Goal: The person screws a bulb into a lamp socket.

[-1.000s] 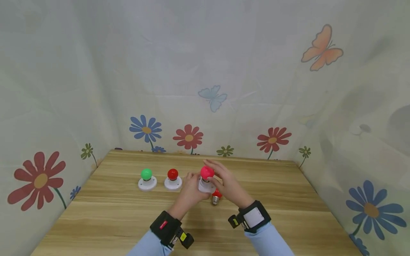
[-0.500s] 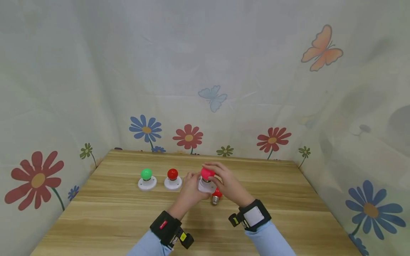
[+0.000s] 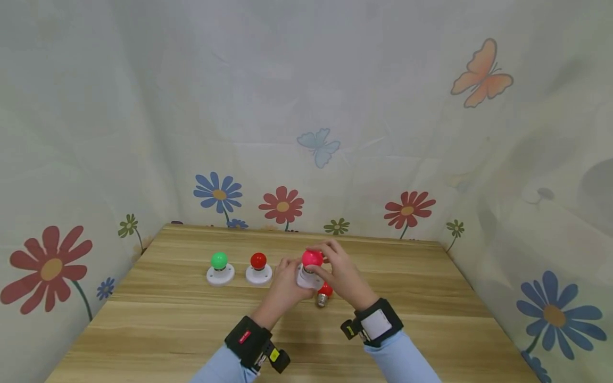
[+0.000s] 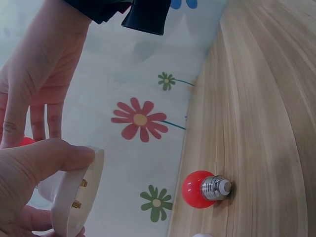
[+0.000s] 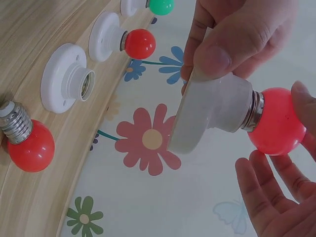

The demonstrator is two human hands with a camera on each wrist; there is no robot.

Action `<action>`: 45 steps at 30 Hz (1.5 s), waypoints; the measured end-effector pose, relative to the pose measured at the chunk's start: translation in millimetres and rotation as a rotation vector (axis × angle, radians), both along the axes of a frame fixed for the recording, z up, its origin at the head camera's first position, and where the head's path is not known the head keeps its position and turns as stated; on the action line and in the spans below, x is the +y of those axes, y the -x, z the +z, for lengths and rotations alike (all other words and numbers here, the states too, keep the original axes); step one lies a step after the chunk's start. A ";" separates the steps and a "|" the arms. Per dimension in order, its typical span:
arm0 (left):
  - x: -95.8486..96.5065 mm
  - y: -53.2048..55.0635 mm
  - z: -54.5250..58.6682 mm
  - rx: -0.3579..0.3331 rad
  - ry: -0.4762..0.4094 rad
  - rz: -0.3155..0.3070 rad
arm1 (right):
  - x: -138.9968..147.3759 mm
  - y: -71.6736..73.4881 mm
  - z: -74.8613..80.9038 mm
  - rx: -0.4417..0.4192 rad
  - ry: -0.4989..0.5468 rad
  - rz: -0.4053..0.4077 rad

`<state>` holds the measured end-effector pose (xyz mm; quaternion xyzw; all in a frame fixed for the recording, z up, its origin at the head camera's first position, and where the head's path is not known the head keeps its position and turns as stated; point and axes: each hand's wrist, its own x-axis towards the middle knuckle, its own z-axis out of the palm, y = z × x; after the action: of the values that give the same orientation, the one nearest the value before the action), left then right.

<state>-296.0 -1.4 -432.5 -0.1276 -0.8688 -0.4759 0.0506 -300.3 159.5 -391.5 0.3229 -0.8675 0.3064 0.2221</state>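
My left hand (image 3: 286, 282) grips a white round lamp holder (image 5: 212, 108) by its base, raised above the table, the thumb across the base in the right wrist view. A pinkish-red light bulb (image 5: 277, 121) sits in its socket, with part of the metal screw thread showing. My right hand (image 3: 344, 271) pinches the globe of this bulb between thumb and fingers. Two brass terminals show under the tilted holder in the left wrist view. A loose red bulb (image 4: 197, 189) lies on the table just beyond the hands, its metal cap (image 3: 322, 300) toward me.
Left of my hands, a lamp holder with a green bulb (image 3: 218, 260) and one with a red bulb (image 3: 258, 260) stand on the wooden table (image 3: 191, 330). Another lamp holder (image 5: 66, 79) without a bulb shows in the right wrist view. A flowered curtain (image 3: 268, 106) surrounds the table.
My right hand's fingers have shifted round the bulb's globe, uncovering more of its top than half a second ago. The left hand and the lamp holder stay nearly in place.
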 end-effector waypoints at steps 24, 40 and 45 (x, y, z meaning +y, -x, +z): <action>-0.1 1.7 -1.8 0.023 0.002 -0.019 | 0.7 -2.0 4.4 -0.068 -0.071 0.037; 0.6 -2.8 6.7 -0.008 -0.014 -0.019 | 6.7 -1.4 9.1 -0.144 -0.045 0.147; 0.5 -2.8 7.9 -0.001 0.014 -0.006 | 9.0 -1.4 9.9 -0.180 -0.047 0.200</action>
<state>-293.2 -0.9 -424.6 -0.1302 -0.8718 -0.4698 0.0478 -298.9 168.5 -381.6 0.3841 -0.8544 0.3343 0.1040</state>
